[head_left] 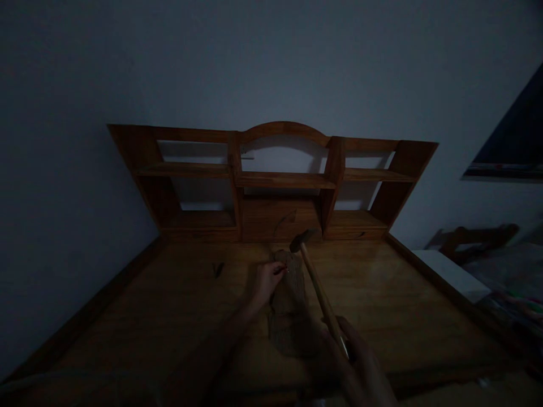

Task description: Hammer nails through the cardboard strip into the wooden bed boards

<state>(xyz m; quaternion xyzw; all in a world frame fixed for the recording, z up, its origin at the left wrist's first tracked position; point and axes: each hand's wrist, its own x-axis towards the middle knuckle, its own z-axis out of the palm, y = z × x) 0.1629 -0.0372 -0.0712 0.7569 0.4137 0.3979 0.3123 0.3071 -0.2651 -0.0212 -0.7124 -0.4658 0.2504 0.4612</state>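
In dim light, my right hand [356, 359] is wrapped round the wooden handle of a hammer [320, 288]. Its dark metal head is raised toward the far end of a rough, brown, bark-like piece of wood [292, 330], which lies lengthwise on the wooden desk [190, 316]. My left hand [267, 280] is at the upper part of that piece, thumb and fingers pinched together. A tiny glint shows at the fingertips, too small and dark to name. The hammer head is apart from the left fingers, up and to their right.
A small dark V-shaped object [218, 269] lies on the desk to the left. Along the back stands a wooden shelf unit [286, 180] with open compartments, against a pale wall [271, 62]. To the right are a white surface [449, 274] and a wooden chair back [479, 240].
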